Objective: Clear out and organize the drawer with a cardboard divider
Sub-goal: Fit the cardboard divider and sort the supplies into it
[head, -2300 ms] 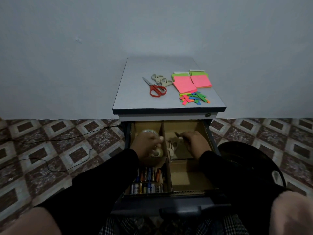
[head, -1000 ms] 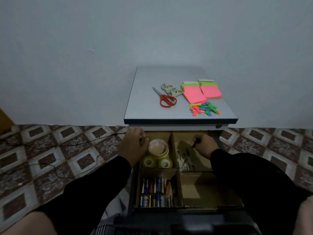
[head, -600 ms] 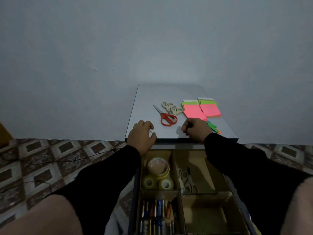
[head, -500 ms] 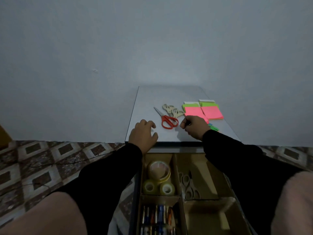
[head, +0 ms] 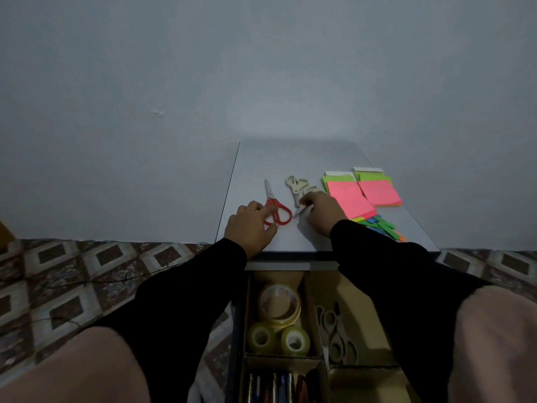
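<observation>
The cabinet's drawer (head: 247,315) stands open below me, split by a cardboard divider (head: 312,312). Its back-left cell holds three tape rolls (head: 279,303), the right cell holds pale scissors (head: 334,335), and the front-left cell holds pens and batteries (head: 276,386). On the cabinet top (head: 290,158) my left hand (head: 251,228) pinches the handle loop of the red scissors (head: 279,216). My right hand (head: 322,212) is curled round a beige pair of scissors (head: 300,212), whose pale tip pokes out to the left. Another beige pair (head: 295,186) lies just behind.
Two pink-and-green sticky note pads (head: 351,199) lie at the right of the top, with several loose coloured paper strips (head: 380,226) in front of them. A thin cable (head: 116,279) runs over the patterned floor tiles on the left. A plain wall stands behind the cabinet.
Both hands left the drawer and moved up onto the cabinet top. The left hand reached the red scissors and the right hand closed on a beige pair. My view tilted upward.
</observation>
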Motion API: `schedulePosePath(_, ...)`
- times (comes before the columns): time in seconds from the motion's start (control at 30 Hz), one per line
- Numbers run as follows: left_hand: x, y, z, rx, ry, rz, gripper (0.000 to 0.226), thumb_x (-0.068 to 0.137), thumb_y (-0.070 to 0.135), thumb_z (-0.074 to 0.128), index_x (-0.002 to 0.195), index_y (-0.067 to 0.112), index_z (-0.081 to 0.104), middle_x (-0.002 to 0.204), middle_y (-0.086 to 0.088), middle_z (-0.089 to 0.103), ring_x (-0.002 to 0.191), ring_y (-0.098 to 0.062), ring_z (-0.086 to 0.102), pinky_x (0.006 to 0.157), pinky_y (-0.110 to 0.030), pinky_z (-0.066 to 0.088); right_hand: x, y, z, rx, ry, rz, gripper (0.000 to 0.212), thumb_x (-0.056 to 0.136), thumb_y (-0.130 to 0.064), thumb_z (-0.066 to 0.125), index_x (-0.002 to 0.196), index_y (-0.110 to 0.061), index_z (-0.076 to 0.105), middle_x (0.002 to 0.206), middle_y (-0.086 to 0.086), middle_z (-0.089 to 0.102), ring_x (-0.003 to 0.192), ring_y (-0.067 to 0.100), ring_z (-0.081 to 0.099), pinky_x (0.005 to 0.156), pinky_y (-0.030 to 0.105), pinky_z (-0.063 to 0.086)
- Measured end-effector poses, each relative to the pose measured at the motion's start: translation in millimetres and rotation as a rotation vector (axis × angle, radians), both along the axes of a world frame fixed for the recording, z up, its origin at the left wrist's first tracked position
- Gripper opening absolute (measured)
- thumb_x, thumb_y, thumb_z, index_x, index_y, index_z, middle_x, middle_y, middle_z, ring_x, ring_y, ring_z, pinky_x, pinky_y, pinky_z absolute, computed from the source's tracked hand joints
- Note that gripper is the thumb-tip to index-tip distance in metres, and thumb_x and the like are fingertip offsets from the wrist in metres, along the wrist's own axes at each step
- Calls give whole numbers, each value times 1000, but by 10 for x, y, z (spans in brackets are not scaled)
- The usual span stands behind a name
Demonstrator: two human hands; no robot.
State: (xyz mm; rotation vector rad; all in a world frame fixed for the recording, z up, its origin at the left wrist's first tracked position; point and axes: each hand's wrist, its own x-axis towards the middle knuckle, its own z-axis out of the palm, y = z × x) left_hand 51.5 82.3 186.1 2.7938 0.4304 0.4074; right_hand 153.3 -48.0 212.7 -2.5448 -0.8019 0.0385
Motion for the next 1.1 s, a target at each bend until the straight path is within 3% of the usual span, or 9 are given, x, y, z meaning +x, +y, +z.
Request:
schedulePosePath(0.1,-4,22,-32,57,45,7,43,95,43,44,135,30,47,135,-2,46,122,-23,43,99,-37,38,136,-10,-48,-156,-64,1,52,89,-4,46,139,-18,43,137,17,37,126,35,35,105,37,33)
schedulePosePath(0.2,-3,36,-37,135,67,45,43,95,45,40,135,28,47,136,-3,46,123,-23,43,100,-38,35,194,0,-94,-313,-102,33,50,93,-12,44,141,-24,38,140,14,34,128,34,33,105,41,33)
schedulePosePath(0.43,-2,93,-4,151,77,141,45,95,43,41,133,23,49,132,-6,47,121,-25,44,101,-39,32,129,-68,-159,-170,-214,66,34,85,-11,56,119,-12,52,121,12,50,111,30,48,88,33,41)
schedulePosePath(0.57,17,81,18,199,22,122,43,95,39,42,134,24,47,133,-4,47,121,-25,44,101,-39,31,149,-115,-154,-275,-242,93,42,85,-12,56,126,-11,49,130,10,48,118,32,42,96,39,42)
schedulePosePath(0.73,168,29,64,245,-35,74,33,97,33,40,127,33,55,137,0,45,124,-22,41,104,-39,23,174,-210,-75,-299,-273,151,32,87,-9,49,119,-9,53,126,10,52,118,30,42,95,36,39)
schedulePosePath(0.83,299,-25,89,253,-20,58,31,97,30,39,121,34,59,138,2,43,126,-22,39,106,-40,19,195,-284,-60,-309,-277,241,36,90,-16,51,126,-18,47,123,9,55,114,27,45,89,34,39)
schedulePosePath(0.93,399,-59,117,274,9,62,31,98,30,40,119,34,61,138,2,43,127,-21,39,109,-42,17,206,-341,-25,-446,-386,385,49,95,-23,47,142,-34,34,132,7,47,118,26,43,97,35,39)
schedulePosePath(1.1,550,-77,133,276,40,146,30,98,31,42,116,28,65,139,0,41,127,-23,37,110,-44,15,238,-383,32,-516,-572,502,38,96,-25,46,133,-35,50,133,6,42,118,25,42,96,33,36)
